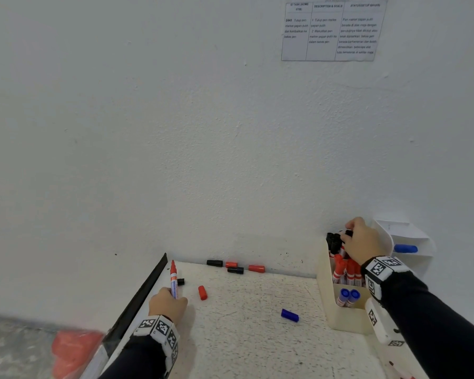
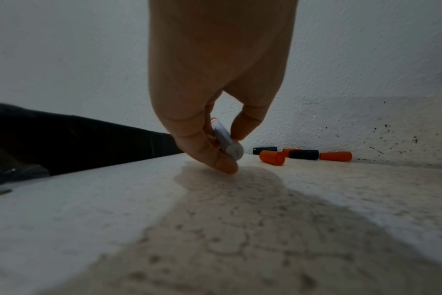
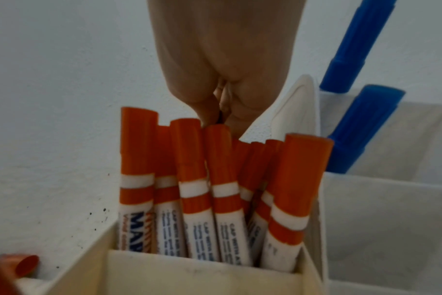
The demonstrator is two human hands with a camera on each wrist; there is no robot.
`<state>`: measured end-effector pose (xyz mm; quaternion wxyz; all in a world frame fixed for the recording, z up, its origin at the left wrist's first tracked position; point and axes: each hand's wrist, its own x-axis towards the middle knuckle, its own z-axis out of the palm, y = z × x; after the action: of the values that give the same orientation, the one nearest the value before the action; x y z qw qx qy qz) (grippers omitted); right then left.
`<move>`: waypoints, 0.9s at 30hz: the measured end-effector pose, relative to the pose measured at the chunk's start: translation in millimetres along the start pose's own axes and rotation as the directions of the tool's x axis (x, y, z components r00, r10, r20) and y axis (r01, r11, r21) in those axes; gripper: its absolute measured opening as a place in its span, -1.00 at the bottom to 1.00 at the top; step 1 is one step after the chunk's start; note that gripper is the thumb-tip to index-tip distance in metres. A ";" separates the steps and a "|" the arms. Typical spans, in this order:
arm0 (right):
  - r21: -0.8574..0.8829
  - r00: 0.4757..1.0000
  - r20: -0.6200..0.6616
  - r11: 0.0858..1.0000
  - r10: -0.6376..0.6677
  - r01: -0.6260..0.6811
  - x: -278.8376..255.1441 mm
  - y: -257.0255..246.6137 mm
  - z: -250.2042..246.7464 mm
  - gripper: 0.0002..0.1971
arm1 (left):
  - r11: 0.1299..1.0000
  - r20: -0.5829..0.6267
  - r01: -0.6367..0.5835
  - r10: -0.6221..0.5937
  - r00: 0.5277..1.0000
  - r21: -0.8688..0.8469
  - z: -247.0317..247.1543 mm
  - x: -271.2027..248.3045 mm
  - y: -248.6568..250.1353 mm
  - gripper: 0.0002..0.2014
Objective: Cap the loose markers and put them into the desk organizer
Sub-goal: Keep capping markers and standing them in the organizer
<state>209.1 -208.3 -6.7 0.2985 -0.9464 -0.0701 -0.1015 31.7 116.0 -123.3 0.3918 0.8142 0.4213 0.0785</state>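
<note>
Red and still uncapped, the marker (image 1: 173,280) stands tip-up in the left hand (image 1: 168,304), whose fingers pinch its lower barrel just above the desk (image 1: 257,337). The right hand (image 1: 363,240) is curled round a black marker (image 1: 348,233) over the desk organizer (image 1: 340,318). The bare tip could smear ink if it brushes the wall, and the loose red cap (image 1: 202,292) could roll when reached for

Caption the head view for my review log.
Left hand holds an uncapped red marker; right hand reaches into the organizer.
</note>
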 end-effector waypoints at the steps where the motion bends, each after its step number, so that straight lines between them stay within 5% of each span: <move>1: -0.006 1.000 0.021 1.000 -0.001 0.001 -0.4 0.6 0.6 -0.76 | 1.000 -0.001 -0.001 0.001 1.000 -0.001 0.8 0.3 0.2 -0.66; 14: -0.083 0.995 -0.044 0.993 -0.089 0.086 9.0 8.6 5.6 -0.80 | 0.999 0.029 -0.028 0.027 0.999 0.018 6.3 -0.8 3.7 -0.62; 22: -0.028 0.996 0.081 0.999 -0.025 0.027 13.6 15.5 18.4 -0.73 | 1.000 0.055 -0.023 0.022 0.998 0.003 4.2 -3.8 5.8 -0.62; 27: -0.180 0.991 0.127 0.981 -0.052 0.075 12.8 15.2 20.0 -0.67 | 1.000 0.059 -0.022 0.023 0.998 -0.016 6.8 -5.9 7.3 -0.60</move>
<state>227.5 -208.1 -28.1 0.2012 -0.9717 -0.1085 -0.0594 35.7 105.3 -121.6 0.4095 0.8178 0.3997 0.0618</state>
